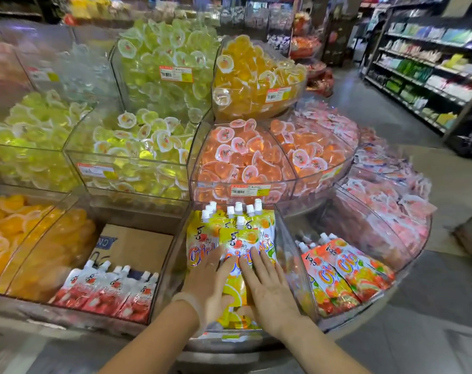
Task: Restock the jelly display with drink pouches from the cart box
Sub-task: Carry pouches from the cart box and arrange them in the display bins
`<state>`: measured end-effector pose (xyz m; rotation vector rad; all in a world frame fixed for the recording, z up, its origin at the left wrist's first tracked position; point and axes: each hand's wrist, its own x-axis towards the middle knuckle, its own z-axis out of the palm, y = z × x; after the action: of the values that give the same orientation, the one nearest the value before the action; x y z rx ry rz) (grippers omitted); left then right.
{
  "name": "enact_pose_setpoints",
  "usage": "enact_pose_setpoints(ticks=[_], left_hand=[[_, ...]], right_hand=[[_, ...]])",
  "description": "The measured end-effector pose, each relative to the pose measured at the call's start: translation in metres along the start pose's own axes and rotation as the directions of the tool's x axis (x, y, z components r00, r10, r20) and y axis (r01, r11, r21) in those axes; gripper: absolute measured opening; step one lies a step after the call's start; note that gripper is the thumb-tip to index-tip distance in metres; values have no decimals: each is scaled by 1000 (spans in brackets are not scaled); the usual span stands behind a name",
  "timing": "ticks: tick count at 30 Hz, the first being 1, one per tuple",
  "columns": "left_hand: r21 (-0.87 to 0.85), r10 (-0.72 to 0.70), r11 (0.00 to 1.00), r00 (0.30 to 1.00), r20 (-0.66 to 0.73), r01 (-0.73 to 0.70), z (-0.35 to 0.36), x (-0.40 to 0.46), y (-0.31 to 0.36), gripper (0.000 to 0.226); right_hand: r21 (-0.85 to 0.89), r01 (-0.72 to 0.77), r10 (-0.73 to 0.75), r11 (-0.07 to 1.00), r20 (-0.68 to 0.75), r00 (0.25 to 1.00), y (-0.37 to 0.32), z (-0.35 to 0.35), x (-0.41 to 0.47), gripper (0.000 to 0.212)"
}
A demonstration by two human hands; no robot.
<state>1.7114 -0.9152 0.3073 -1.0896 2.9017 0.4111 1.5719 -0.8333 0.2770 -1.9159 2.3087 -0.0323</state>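
Both hands lie flat on the stack of orange drink pouches (pixel 230 255) in the middle clear bin (pixel 291 238) of the display's lowest tier. The left hand (pixel 210 284) and the right hand (pixel 267 287) sit side by side, fingers (pixel 259 263) straight and slightly spread, pressing down on the top pouch and clamped on nothing. This looks like a settling press, meant to flatten the pouches so they lie snug with their white caps pointing away, toward the peach jelly cup bin (pixel 243 163) directly behind.

The middle bin is narrow, its transparent side walls rising close on either side of the hands, so withdrawal is best made straight back toward the person over the low front lip. Left of the middle bin, the red lychee pouches (pixel 108 292) fill only the front of their compartment, with a cardboard box (pixel 132 244) showing behind them. Right of it, the mixed-fruit pouches (pixel 345 268) lie in a shallow layer. Both neighbours seem to have room for more stock. The cart box is not in view, so I judge more trips remain.
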Motion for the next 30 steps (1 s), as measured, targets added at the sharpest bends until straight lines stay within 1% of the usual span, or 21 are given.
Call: enact_pose_setpoints(ticks=[1, 2, 3, 4, 5, 6, 9, 12, 14, 16, 18, 21, 25, 30], left_hand=[[20, -56, 998, 996, 66, 55, -4, 2, 2, 82], [45, -89, 995, 994, 71, 86, -6, 4, 5, 84], [72, -111, 992, 992, 53, 107, -7, 7, 7, 87], [80, -135, 988, 990, 50, 131, -8, 9, 12, 92], [86, -159, 985, 985, 65, 153, -12, 11, 19, 96], [96, -158, 984, 985, 66, 151, -16, 14, 26, 99], [135, -83, 987, 997, 1, 83, -36, 29, 53, 95], [166, 32, 986, 997, -73, -19, -53, 56, 98, 87], [156, 78, 985, 995, -69, -66, -57, 78, 138, 85], [115, 110, 988, 994, -27, -106, -55, 100, 182, 83], [136, 180, 974, 983, 33, -182, -47, 115, 232, 91], [189, 299, 931, 949, 100, -313, -30, 129, 309, 92], [206, 415, 872, 893, 171, -445, -3, 146, 414, 91], [224, 556, 766, 796, 240, -602, 29, 158, 530, 92]], right_hand=[[5, 34, -34, 999, -4, 999, 3, -4, 0, 123], [31, 75, -75, 997, 9, 997, 5, -9, -1, 122], [75, 104, -106, 992, 17, 994, 6, -15, 0, 114], [131, 113, -121, 985, 57, 991, 8, -23, -2, 104], [175, 115, -130, 978, 77, 989, 10, -29, -4, 97], [195, 114, -128, 974, 58, 990, 14, -35, -4, 91], [231, 117, -109, 966, -48, 993, 35, -59, -6, 75], [211, 71, -36, 975, -166, 986, 75, -92, -14, 65], [191, -11, 49, 981, -194, 980, 113, -107, -24, 61], [158, -142, 166, 977, -154, 974, 154, -113, -39, 63], [146, -272, 288, 951, -98, 953, 197, -115, -61, 62], [151, -440, 453, 885, -61, 890, 258, -118, -107, 54], [100, -594, 598, 798, -21, 801, 337, -122, -177, 67], [108, -748, 754, 655, -21, 657, 415, -124, -268, 73]])
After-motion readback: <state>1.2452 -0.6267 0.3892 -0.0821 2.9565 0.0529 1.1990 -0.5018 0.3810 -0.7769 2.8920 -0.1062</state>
